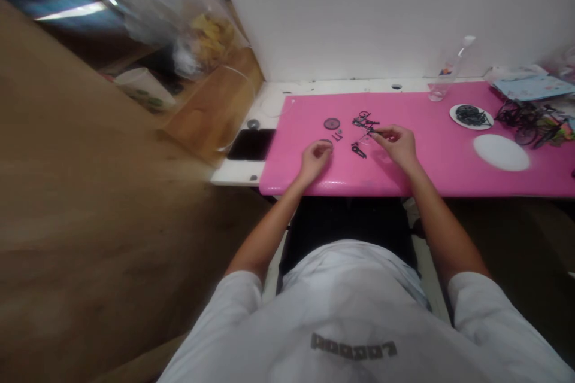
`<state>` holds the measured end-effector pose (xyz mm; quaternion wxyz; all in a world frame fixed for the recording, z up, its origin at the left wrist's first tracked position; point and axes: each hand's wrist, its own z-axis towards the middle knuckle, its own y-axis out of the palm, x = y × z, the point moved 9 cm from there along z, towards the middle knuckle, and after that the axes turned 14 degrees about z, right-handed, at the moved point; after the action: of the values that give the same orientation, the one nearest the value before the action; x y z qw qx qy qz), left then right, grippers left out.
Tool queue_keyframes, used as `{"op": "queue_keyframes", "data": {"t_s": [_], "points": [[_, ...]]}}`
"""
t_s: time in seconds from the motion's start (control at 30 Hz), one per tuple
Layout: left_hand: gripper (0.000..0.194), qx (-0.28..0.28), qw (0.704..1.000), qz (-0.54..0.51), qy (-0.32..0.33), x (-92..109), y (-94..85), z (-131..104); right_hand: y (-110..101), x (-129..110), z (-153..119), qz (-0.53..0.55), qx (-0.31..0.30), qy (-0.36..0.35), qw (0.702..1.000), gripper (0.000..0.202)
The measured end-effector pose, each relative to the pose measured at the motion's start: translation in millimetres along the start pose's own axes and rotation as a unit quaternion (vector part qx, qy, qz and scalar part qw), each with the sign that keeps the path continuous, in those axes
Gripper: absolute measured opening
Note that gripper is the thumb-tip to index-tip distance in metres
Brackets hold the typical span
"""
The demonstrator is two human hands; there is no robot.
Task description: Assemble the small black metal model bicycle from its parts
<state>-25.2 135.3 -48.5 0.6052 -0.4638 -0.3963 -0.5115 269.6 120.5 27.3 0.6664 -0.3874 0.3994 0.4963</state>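
Note:
My left hand [315, 161] hovers low over the pink mat with its fingers curled. A dark toy wheel [326, 142] shows just past its fingertips, partly covered; whether the fingers grip it I cannot tell. My right hand [398, 142] pinches a small dark plastic part [376, 131] between thumb and fingers. Around that part lie thin black model bicycle parts [363, 119] and a black piece [358, 151] nearer me. A second dark wheel [332, 124] lies flat farther back. Between the hands are small dark bits [336, 136].
The pink mat [431, 161] covers a white table. To the right are a white plate of black parts [462, 124], a white disc [502, 152], black model bicycles [530, 122] and a clear bottle [449, 69]. A black flat object [249, 145] lies at the left.

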Motion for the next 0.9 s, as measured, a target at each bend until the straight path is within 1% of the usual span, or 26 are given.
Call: {"op": "queue_keyframes", "data": {"t_s": [0.07,0.17,0.2,0.27,0.33,0.43,0.57,0.73,0.9], "points": [[0.014,-0.028,0.999,-0.029,-0.030,-1.6,8.0,-2.6,5.7,-0.3,-3.4,-0.002,-0.005,0.002,1.000,0.035],[0.032,-0.088,0.992,-0.070,-0.065,1.1,26.1,-10.8,23.4,-1.6,-13.4,0.002,-0.031,0.012,0.999,0.035],[0.039,-0.110,0.989,-0.076,-0.066,4.0,32.4,-13.9,31.6,-2.5,-17.7,0.005,-0.046,0.016,0.999,0.035],[0.051,-0.142,0.984,-0.087,-0.068,9.4,42.5,-19.8,51.0,-5.1,-27.5,0.008,-0.097,0.020,0.995,0.036],[0.058,-0.158,0.980,-0.097,-0.072,12.6,48.6,-23.9,69.0,-8.0,-37.2,0.011,-0.148,0.018,0.989,0.037],[0.062,-0.167,0.976,-0.114,-0.078,14.8,52.8,-26.7,86.3,-10.1,-47.4,0.012,-0.192,0.009,0.981,0.038],[0.068,-0.163,0.971,-0.148,-0.094,13.7,52.0,-26.3,94.4,-9.5,-52.1,0.013,-0.207,0.001,0.978,0.036],[0.053,-0.155,0.970,-0.144,-0.118,6.8,48.5,-24.0,101.3,-8.1,-55.6,0.043,-0.241,0.034,0.969,0.040],[0.046,-0.131,0.975,-0.140,-0.114,1.2,45.5,-21.6,103.2,-14.6,-56.8,0.100,-0.251,0.040,0.962,0.048]]}}
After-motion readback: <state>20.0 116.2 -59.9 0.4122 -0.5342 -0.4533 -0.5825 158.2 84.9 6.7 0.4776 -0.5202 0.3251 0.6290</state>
